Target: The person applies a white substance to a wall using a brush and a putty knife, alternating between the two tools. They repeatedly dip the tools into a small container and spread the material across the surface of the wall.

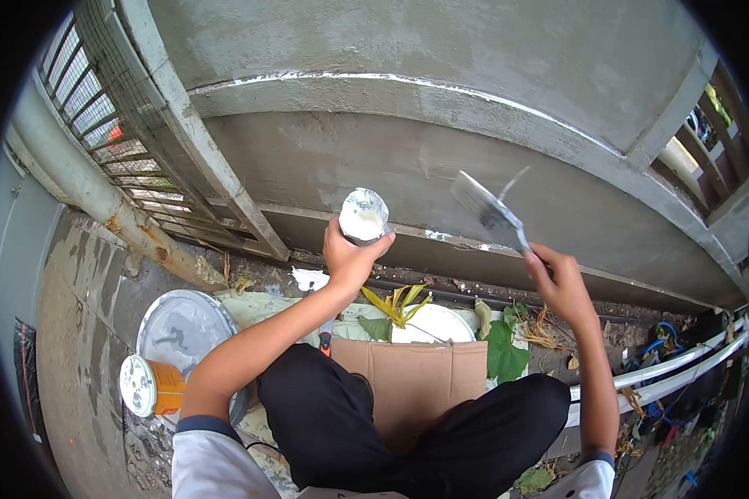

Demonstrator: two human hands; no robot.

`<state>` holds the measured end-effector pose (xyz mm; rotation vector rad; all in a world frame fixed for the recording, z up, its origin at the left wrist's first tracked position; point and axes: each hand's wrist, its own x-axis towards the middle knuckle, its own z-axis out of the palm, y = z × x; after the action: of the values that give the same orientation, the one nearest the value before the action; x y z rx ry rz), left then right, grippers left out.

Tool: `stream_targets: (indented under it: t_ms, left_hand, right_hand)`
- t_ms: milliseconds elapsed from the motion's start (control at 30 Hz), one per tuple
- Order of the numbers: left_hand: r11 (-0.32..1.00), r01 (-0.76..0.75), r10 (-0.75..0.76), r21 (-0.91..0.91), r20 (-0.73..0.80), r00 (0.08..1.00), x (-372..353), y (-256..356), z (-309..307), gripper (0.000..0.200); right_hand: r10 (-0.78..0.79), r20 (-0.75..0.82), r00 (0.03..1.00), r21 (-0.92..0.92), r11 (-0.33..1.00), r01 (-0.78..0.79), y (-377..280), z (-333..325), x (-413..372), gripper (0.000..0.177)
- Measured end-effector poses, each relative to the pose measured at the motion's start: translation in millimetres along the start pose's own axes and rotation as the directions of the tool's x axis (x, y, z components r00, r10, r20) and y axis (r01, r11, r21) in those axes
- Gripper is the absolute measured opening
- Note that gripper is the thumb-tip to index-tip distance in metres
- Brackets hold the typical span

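My left hand (349,256) grips a small can of white paint (364,214), held up in front of the grey wall panel (408,166). My right hand (558,279) holds a flat paintbrush (487,208) by its handle, bristles pointing up and left, close to the wall. The brush head is a short way right of the can, not touching it. A thin white line (374,78) runs along the curved upper ledge of the wall. I am sitting cross-legged in black trousers.
A piece of cardboard (412,374) lies over my knees. A white lid (179,328) and an orange-and-white tin (150,387) sit on the ground at left. Leaves and debris (503,341) lie ahead, white pipes (682,366) at right, a mesh fence (116,125) at upper left.
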<state>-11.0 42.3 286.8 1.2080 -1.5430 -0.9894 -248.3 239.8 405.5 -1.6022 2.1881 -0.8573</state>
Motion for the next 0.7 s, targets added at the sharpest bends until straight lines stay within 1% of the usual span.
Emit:
stream_targets:
  t_ms: [67, 133, 167, 200, 267, 333, 367, 400, 433, 500, 567, 600, 667, 700]
  left_hand:
    - [1.000, 0.029, -0.029, 0.005, -0.020, 0.999, -1, -1, -4, 0.074]
    - [0.999, 0.039, -0.038, 0.009, -0.031, 0.999, 0, -3, -9, 0.073]
    - [0.998, 0.057, -0.056, 0.008, -0.040, 0.998, 0, -4, -11, 0.073]
    - [0.998, 0.054, -0.051, 0.044, -0.060, 0.997, 0, -4, -13, 0.067]
    - [0.998, 0.050, -0.047, 0.048, -0.059, 0.997, 1, -4, -14, 0.067]
    - [0.998, 0.055, -0.052, 0.044, -0.059, 0.997, 1, -3, -15, 0.067]
    - [0.999, 0.054, -0.053, 0.010, -0.025, 0.998, 1, -4, -14, 0.070]
    - [0.998, 0.053, -0.053, -0.025, 0.012, 0.999, 2, -4, -13, 0.074]
    - [0.998, 0.058, -0.058, -0.029, 0.015, 0.998, 2, -4, -11, 0.074]
    - [0.999, 0.015, -0.016, 0.030, 0.011, 1.000, 1, -3, -5, 0.074]
    - [1.000, 0.024, -0.025, 0.015, 0.023, 0.999, 1, -2, 1, 0.075]
    - [1.000, 0.031, -0.031, 0.006, 0.033, 0.999, 0, -2, 3, 0.075]
    - [0.999, 0.033, -0.033, -0.017, 0.048, 0.998, 0, -2, 6, 0.075]
    - [0.999, 0.032, -0.029, -0.040, 0.057, 0.998, 0, -1, 7, 0.074]
  right_hand:
    - [-0.092, 0.037, 0.995, 0.050, 0.995, 0.090, -31, 27, 36, 0.026]
    - [-0.201, 0.071, 0.977, 0.062, 0.978, 0.197, -44, 51, 68, 0.027]
    - [-0.203, 0.068, 0.977, 0.068, 0.978, 0.198, -43, 54, 75, 0.027]
    - [-0.172, 0.050, 0.984, 0.038, 0.985, 0.170, -43, 57, 80, 0.027]
    - [-0.144, 0.037, 0.989, 0.004, 0.990, 0.144, -37, 53, 80, 0.028]
    - [-0.074, -0.047, 0.996, -0.071, 0.995, 0.070, -7, 30, 61, 0.027]
    - [-0.080, -0.113, 0.990, -0.130, 0.989, 0.065, 14, 20, 47, 0.026]
    - [-0.008, -0.152, 0.988, -0.098, 0.995, -0.008, 30, 6, 30, 0.025]
    - [0.039, -0.200, 0.979, -0.122, 0.990, -0.064, 48, -8, 13, 0.025]
    - [0.081, -0.283, 0.956, -0.194, 0.971, -0.140, 78, -34, -25, 0.026]
    - [0.146, -0.270, 0.952, -0.149, 0.970, -0.191, 93, -53, -56, 0.026]
    - [0.149, -0.270, 0.951, -0.152, 0.969, -0.195, 86, -57, -61, 0.026]
    - [0.184, -0.223, 0.957, -0.121, 0.969, -0.214, 69, -55, -69, 0.026]
    - [0.129, -0.229, 0.965, -0.116, 0.981, -0.159, 68, -46, -65, 0.026]
